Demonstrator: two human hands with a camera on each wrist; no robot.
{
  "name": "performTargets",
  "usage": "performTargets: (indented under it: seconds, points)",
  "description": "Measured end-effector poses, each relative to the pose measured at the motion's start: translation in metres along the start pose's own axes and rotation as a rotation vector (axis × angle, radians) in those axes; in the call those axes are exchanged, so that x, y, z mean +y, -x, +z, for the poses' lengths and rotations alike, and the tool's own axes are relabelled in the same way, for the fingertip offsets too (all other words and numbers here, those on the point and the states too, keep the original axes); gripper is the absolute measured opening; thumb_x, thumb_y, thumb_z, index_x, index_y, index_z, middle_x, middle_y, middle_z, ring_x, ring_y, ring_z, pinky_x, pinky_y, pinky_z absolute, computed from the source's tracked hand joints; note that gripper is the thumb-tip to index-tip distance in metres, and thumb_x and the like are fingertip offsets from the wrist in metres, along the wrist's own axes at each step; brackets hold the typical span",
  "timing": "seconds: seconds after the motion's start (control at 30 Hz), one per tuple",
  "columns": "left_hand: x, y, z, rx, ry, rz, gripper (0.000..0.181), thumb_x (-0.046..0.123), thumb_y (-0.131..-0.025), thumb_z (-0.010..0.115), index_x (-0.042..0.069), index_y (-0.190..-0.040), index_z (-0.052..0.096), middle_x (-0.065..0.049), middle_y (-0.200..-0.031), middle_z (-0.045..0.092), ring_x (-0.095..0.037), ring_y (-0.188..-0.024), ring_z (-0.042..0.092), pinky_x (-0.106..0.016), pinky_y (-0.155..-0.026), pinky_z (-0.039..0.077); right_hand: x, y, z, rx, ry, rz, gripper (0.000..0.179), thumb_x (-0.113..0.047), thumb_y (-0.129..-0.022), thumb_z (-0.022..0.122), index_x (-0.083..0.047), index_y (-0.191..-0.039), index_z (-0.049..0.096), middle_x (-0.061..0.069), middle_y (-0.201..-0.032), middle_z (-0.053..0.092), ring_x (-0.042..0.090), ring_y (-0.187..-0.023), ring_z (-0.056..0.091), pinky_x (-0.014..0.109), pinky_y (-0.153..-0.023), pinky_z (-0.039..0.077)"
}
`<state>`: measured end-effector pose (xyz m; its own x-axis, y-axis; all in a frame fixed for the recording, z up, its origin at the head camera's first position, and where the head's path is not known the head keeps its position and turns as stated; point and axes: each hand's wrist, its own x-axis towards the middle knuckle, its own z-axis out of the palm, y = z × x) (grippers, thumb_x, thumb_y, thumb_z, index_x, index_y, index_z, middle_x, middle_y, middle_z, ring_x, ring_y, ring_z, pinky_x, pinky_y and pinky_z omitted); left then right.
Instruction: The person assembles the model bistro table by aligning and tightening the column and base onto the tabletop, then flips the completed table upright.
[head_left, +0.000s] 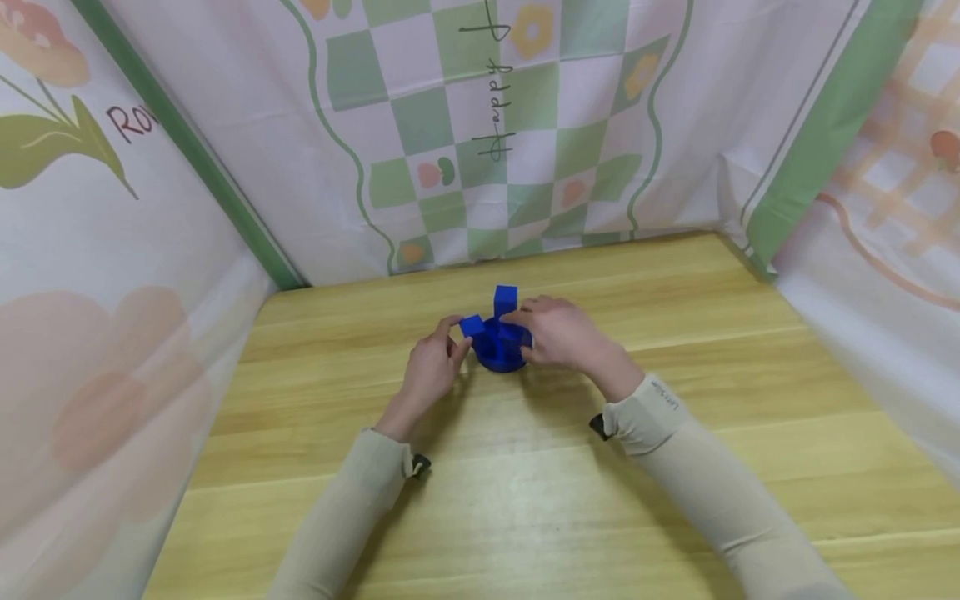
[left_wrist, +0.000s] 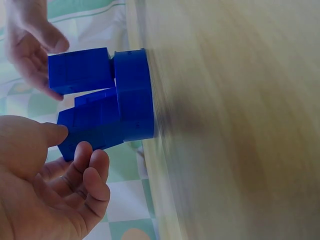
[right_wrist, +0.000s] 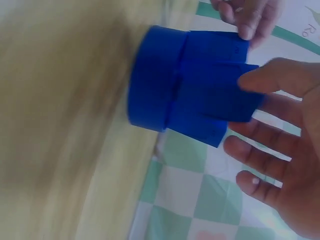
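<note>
A round blue base [head_left: 501, 364] with a low wall stands on the table, and several blue blocks rise from it. My left hand [head_left: 432, 364] pinches the left block [left_wrist: 92, 122] near its top between thumb and fingers; this block leans outward. At the base's right side, my right hand [head_left: 564, 335] holds another block [right_wrist: 220, 92] by its upper end, its thumb on the near face and other fingers partly spread. That block is mostly hidden by the hand in the head view. A third block [head_left: 506, 298] stands upright at the back of the base, touched by neither hand clearly.
The wood-grain table [head_left: 525, 500] stretches around the base on all sides. A checked cloth curtain [head_left: 480, 125] hangs along its far edge, with further printed cloth [head_left: 120, 333] at the left and more at the right. Both wrists carry small dark devices.
</note>
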<state>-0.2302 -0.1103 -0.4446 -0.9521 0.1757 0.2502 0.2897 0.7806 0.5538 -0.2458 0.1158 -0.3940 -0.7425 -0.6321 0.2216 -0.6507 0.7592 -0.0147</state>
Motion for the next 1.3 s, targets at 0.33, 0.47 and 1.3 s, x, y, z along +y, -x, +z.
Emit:
performTargets:
  seconds: [0.33, 0.47, 1.3]
  points:
    - [0.001, -0.001, 0.0, -0.004, 0.001, -0.01, 0.045, 0.034, -0.096, 0.052, 0.011, -0.134, 0.047, 0.003, -0.068, 0.057, -0.01, -0.055, 0.051, -0.025, -0.053, 0.043, 0.0, -0.008, 0.003, -0.02, -0.169, 0.122, 0.043, -0.033, -0.078, 0.075, -0.007, -0.11, 0.062, 0.009, -0.104, 0.066, 0.025, -0.097, 0.063, 0.04, -0.085, 0.052]
    - [0.002, -0.001, -0.001, -0.004, 0.006, -0.014, 0.045, 0.034, -0.096, 0.052, 0.011, -0.134, 0.047, 0.002, -0.068, 0.057, -0.011, -0.055, 0.051, -0.026, -0.053, 0.043, -0.001, -0.009, 0.006, -0.027, -0.2, 0.111, 0.049, -0.027, -0.08, 0.074, -0.01, -0.122, 0.055, 0.013, -0.112, 0.064, 0.028, -0.102, 0.063, 0.042, -0.088, 0.052]
    - [0.0, 0.0, -0.001, -0.006, 0.013, 0.0, 0.045, 0.034, -0.096, 0.052, 0.009, -0.134, 0.047, 0.002, -0.067, 0.056, -0.011, -0.054, 0.05, -0.026, -0.052, 0.043, 0.007, -0.005, 0.012, -0.059, -0.123, 0.224, 0.057, -0.041, -0.083, 0.068, -0.012, -0.129, 0.052, 0.014, -0.118, 0.062, 0.03, -0.106, 0.061, 0.045, -0.087, 0.052]
